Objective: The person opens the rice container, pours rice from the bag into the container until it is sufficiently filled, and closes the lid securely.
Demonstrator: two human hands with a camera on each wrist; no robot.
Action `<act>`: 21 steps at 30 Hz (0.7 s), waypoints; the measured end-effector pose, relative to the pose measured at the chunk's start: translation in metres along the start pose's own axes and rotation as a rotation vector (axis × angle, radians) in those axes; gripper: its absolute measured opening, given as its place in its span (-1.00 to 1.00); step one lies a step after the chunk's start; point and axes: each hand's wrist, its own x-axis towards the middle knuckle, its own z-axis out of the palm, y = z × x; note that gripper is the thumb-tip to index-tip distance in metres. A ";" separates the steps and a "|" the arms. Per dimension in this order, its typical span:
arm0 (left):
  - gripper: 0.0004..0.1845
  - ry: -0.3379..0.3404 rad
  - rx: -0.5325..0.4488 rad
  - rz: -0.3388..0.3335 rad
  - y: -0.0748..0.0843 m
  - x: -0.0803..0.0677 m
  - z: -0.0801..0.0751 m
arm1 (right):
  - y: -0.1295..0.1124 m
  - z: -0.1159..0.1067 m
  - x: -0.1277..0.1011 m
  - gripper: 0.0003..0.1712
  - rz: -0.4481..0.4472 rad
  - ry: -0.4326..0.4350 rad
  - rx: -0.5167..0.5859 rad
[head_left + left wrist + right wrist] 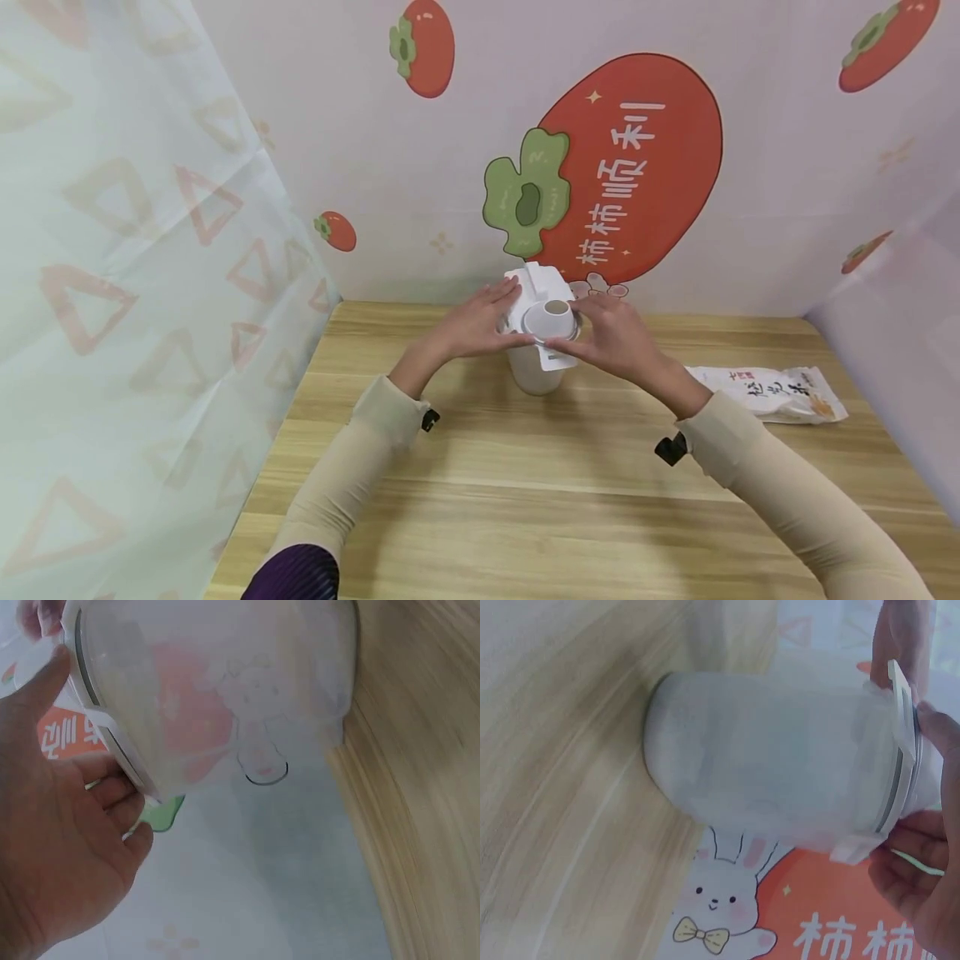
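Note:
A tall translucent plastic container [535, 379] stands on the wooden table near the back wall. Its white lid [534, 285] carries a round raised cap [546, 323], and a slotted locking flap [557, 361] sticks out at the front. My left hand [471, 323] grips the lid's left side, thumb along the front edge and fingers farther back. From the opposite side, my right hand [621, 333] holds the lid's rim, its thumb near the left one. In the right wrist view a side flap [901, 712] juts past the rim of the container [780, 750].
A white printed packet [776, 393] lies on the table to the right, beyond my right forearm. The wooden table [525, 500] meets a persimmon-print wall [360, 150] behind the container, with covered walls left and right.

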 end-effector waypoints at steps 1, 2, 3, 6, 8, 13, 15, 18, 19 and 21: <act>0.11 -0.009 -0.014 0.010 -0.002 0.000 -0.001 | -0.002 0.001 0.000 -0.22 -0.001 0.009 -0.010; 0.11 -0.019 -0.028 0.018 -0.004 0.000 -0.003 | -0.004 0.001 -0.001 -0.22 -0.002 0.019 -0.023; 0.12 -0.031 -0.040 0.025 -0.005 0.001 -0.004 | -0.007 0.002 -0.001 -0.22 -0.001 0.029 -0.033; 0.11 -0.062 -0.053 0.047 -0.011 0.001 -0.006 | -0.014 0.005 -0.003 -0.22 0.008 0.058 -0.063; 0.11 -0.073 -0.062 0.060 -0.014 0.002 -0.007 | -0.019 0.008 -0.005 -0.22 0.025 0.073 -0.081; 0.10 -0.078 -0.067 0.083 -0.018 0.002 -0.007 | -0.025 0.011 -0.008 -0.19 0.070 0.095 -0.098; 0.10 -0.078 -0.067 0.085 -0.018 0.002 -0.008 | -0.026 0.011 -0.008 -0.18 0.073 0.101 -0.093; 0.09 -0.079 -0.070 0.081 -0.016 0.000 -0.009 | -0.023 0.011 -0.010 -0.19 0.061 0.100 -0.074; 0.08 -0.081 -0.073 0.080 -0.015 -0.001 -0.009 | -0.022 0.011 -0.010 -0.19 0.056 0.095 -0.065; 0.06 -0.079 -0.065 0.078 -0.012 -0.003 -0.010 | -0.019 0.010 -0.011 -0.19 0.048 0.078 -0.046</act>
